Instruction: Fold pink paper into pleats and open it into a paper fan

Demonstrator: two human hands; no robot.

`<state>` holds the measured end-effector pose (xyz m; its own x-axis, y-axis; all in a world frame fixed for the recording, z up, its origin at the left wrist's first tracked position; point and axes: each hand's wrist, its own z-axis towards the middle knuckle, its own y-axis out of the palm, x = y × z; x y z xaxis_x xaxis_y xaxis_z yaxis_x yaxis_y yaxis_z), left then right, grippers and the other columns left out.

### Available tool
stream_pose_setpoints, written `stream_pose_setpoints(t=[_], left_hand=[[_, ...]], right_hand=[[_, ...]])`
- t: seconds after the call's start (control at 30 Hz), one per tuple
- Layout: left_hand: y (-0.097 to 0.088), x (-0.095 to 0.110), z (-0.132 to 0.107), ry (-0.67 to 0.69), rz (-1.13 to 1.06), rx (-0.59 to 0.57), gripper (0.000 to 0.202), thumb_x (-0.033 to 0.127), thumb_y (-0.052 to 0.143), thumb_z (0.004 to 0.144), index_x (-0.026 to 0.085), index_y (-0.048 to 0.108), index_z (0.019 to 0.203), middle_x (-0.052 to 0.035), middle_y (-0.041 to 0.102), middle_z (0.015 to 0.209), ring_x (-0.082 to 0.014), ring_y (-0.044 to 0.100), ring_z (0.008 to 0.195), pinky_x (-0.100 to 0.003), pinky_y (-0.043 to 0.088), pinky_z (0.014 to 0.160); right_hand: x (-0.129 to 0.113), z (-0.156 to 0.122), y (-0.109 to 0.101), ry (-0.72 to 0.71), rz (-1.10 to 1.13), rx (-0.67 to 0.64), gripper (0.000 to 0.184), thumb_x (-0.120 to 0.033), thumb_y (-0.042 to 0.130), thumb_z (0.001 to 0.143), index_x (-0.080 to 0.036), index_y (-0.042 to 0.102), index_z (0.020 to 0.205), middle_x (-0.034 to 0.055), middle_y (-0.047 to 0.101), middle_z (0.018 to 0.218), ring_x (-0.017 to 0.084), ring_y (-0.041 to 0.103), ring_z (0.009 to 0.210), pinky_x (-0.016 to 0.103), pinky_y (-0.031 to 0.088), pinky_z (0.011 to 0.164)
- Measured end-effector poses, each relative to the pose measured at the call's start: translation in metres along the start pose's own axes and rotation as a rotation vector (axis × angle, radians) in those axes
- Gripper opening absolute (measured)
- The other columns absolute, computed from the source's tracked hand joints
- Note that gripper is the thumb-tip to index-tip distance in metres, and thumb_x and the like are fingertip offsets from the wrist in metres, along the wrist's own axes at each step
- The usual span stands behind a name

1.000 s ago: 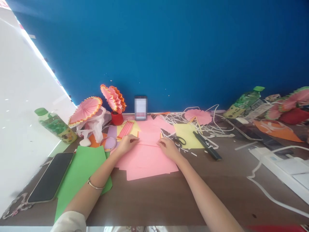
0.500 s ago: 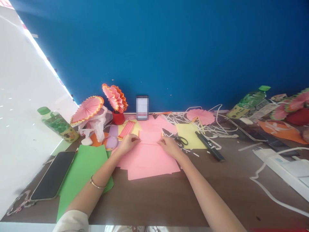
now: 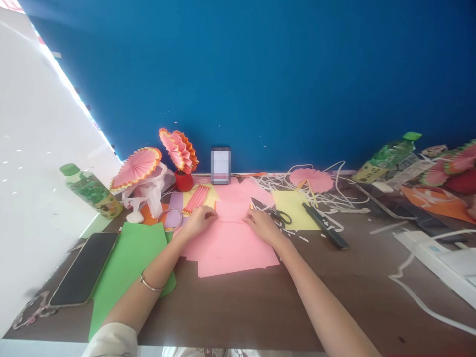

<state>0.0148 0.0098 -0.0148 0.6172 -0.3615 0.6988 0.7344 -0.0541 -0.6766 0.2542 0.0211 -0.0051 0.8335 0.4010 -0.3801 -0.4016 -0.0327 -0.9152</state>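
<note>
The left hand (image 3: 201,220) and the right hand (image 3: 262,225) each hold the fingers narrow, apparently pinching opposite side edges of a pink paper sheet (image 3: 233,210). The sheet lies between the two sets of fingertips, over loose pink sheets (image 3: 238,255) that extend from beneath the fingers toward the body.

Risk 1: unequal tension between left and right fingers may skew the crease (image 3: 231,222).
Risk 2: the loose sheets may slide under finger pressure and spoil alignment.
Risk 3: the scissors (image 3: 283,217), just outward of the right fingers, may snag paper if that hand shifts sideways.

Appearance: plain pink; narrow orange margins just beyond each fingertip group; one crosswise crease spanning the gap between the fingers.
</note>
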Motion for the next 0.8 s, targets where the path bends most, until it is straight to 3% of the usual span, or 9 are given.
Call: stream_pose_setpoints(t=[0.17,0.3,0.43,0.63,0.8], left_hand=[[-0.001,0.008,-0.004,0.096,0.13,-0.026,0.02,0.013,0.045,0.079,0.017,0.064,0.074,-0.0049,0.063,0.078,-0.0158,0.057,0.073,-0.027,0.043,0.066],[0.002,0.025,-0.013,0.181,0.461,-0.062,0.025,0.008,0.041,0.081,0.018,0.061,0.091,-0.0074,0.06,0.086,-0.019,0.055,0.08,-0.031,0.043,0.069],[0.011,0.041,-0.017,0.311,0.716,-0.071,0.022,0.007,0.044,0.08,0.016,0.059,0.093,-0.0112,0.058,0.097,-0.0244,0.051,0.096,-0.039,0.041,0.083],[0.029,0.042,-0.015,0.339,0.706,-0.147,0.033,-0.002,0.035,0.076,0.006,0.055,0.101,-0.0174,0.056,0.109,-0.0224,0.056,0.1,-0.036,0.037,0.095],[0.038,0.04,-0.023,0.264,0.658,-0.154,0.041,0.019,0.035,0.084,0.0,0.042,0.119,-0.0257,0.039,0.131,-0.0297,0.037,0.123,-0.042,0.033,0.099]], right_hand=[[0.0,0.001,0.004,-0.013,-0.044,0.025,0.017,-0.025,0.052,0.08,-0.02,0.047,0.065,0.0021,0.058,0.064,0.015,0.052,0.059,0.025,0.032,0.053],[-0.001,-0.001,0.005,0.002,-0.075,0.039,0.012,-0.024,0.054,0.079,-0.02,0.046,0.071,0.0019,0.057,0.065,0.017,0.053,0.061,0.025,0.033,0.054],[0.0,-0.004,0.007,-0.008,-0.052,0.063,0.012,-0.024,0.052,0.08,-0.02,0.044,0.073,0.0012,0.055,0.065,0.017,0.053,0.062,0.025,0.034,0.055],[0.003,-0.006,0.012,-0.011,0.009,0.13,0.007,-0.023,0.048,0.081,-0.019,0.043,0.081,0.0019,0.054,0.068,0.017,0.053,0.064,0.026,0.035,0.057],[0.006,-0.005,0.019,-0.012,0.036,0.157,0.009,-0.022,0.044,0.082,-0.019,0.044,0.074,0.0029,0.053,0.07,0.017,0.05,0.066,0.027,0.037,0.06]])
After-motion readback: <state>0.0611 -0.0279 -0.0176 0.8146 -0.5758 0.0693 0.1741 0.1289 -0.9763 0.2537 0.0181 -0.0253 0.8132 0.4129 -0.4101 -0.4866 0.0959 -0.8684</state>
